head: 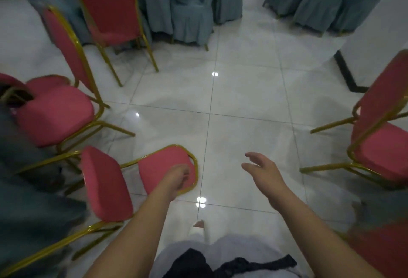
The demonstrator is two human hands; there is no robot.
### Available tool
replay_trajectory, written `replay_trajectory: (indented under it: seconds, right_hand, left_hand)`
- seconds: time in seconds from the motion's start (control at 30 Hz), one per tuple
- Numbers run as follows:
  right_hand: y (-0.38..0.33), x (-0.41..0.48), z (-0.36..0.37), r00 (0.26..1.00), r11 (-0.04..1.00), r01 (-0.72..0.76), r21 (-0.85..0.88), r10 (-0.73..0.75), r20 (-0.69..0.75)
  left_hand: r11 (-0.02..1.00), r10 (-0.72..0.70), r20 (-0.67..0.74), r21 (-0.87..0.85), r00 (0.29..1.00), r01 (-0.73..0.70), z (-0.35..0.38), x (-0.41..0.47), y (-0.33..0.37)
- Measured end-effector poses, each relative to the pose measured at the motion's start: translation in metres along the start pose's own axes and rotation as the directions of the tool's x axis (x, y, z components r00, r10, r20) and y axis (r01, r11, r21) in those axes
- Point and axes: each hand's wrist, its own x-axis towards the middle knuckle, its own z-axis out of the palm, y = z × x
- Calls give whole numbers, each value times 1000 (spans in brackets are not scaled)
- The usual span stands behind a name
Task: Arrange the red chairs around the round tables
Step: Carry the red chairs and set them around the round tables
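My left hand (179, 179) grips the nearest red chair (161, 168) by its back, right hand (263, 172) open and empty, and I reckon the other red chairs (379, 145) aren't placed yet.

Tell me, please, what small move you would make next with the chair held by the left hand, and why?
Probably bring the right hand across to the backrest's gold frame. The left hand alone grips the backrest of the nearest red chair, which looks tipped, while the right hand hangs open, holding nothing. Two hands should steady it.
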Motion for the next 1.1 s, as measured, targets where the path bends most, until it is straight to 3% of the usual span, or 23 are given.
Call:
replay_trajectory:
  seconds: [0.2,0.3,0.47,0.63,0.9,1.1]
  right_hand:
    - [-60,90,43,989,987,30,-159,-6,151]
    - [-84,146,72,964,972,66,-225,-4,265]
    - [-123,258,98,900,938,165,-305,-17,435]
    - [-169,377,113,802,878,237,-416,65,594]
    - [-199,479,169,607,706,443,-552,216,765]
    - [-141,523,233,512,467,597,-652,404,758]
  left_hand:
    - [984,-51,-50,-173,997,42,-40,45,23]
    - [960,-111,-149,-273,983,67,-62,74,32]
    - [827,-235,-375,-561,897,-18,-77,124,54]
    - [683,-419,-389,-730,820,3,-36,142,70]
    - [511,-710,-381,-857,593,61,37,128,54]
    - [463,-763,-323,-877,560,125,76,170,17]
